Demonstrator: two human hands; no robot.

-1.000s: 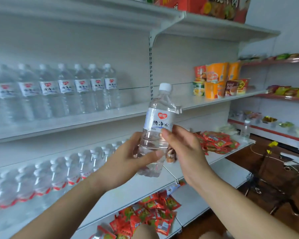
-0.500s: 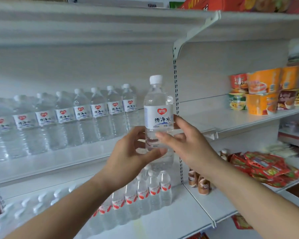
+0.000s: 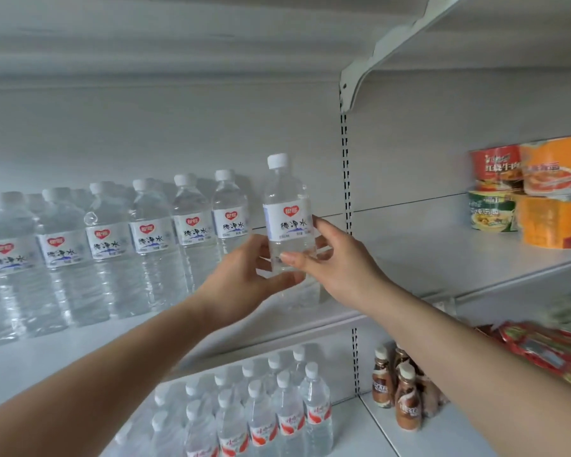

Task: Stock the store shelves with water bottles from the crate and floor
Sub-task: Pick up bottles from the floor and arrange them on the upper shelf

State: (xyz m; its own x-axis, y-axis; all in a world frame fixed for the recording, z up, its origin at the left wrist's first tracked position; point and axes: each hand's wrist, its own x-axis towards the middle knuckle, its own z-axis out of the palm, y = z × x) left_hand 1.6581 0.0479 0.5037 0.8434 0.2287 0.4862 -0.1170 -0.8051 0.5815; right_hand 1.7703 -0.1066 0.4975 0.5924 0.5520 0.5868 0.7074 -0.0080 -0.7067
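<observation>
The held bottle (image 3: 287, 206) is partly covered by the left hand (image 3: 241, 285) and right hand (image 3: 340, 265); the row of bottles (image 3: 145, 245) is cut off at left — the red packets (image 3: 548, 351) are blurred.

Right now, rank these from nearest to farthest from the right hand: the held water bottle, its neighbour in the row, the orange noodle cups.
1. held water bottle, gripped by the right hand.
2. neighbour bottle, just left in the row.
3. orange noodle cups, far right on that shelf.

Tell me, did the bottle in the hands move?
Yes. The held bottle went left: it was in front of the slotted post, and now it is left of it, beside the row's last bottle.
</observation>
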